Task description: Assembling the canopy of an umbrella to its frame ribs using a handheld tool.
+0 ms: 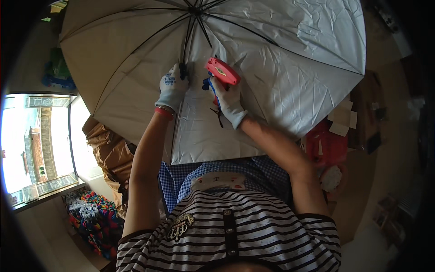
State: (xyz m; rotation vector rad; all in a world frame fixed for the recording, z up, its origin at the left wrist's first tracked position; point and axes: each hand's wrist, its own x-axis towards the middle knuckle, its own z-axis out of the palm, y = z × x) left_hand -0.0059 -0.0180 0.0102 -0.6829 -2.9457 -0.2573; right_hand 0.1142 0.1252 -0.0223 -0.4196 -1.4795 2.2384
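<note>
A large open umbrella (272, 90) with a silvery lining fills the space before me, its black ribs and hub (195, 10) facing me. My left hand (173, 86), in a white glove with dark fingertips, is closed around a black umbrella rib (186, 43) left of centre. My right hand (229, 100), gloved alike, grips a red tagging gun (223, 71) by its handle, close over the lining. The gun's tip points up and left, a short gap from the left hand. A thin dark strip (217, 115) hangs below the right hand; I cannot tell what it is.
Brown wrapping paper (111, 149) lies at the left, above a pile of multicoloured items (93, 222) near a bright window (36, 145). To the right are a red container (324, 147), an open carton (343, 119) and a round tub with white contents (331, 179). Blue checked cloth (267, 172) covers my lap.
</note>
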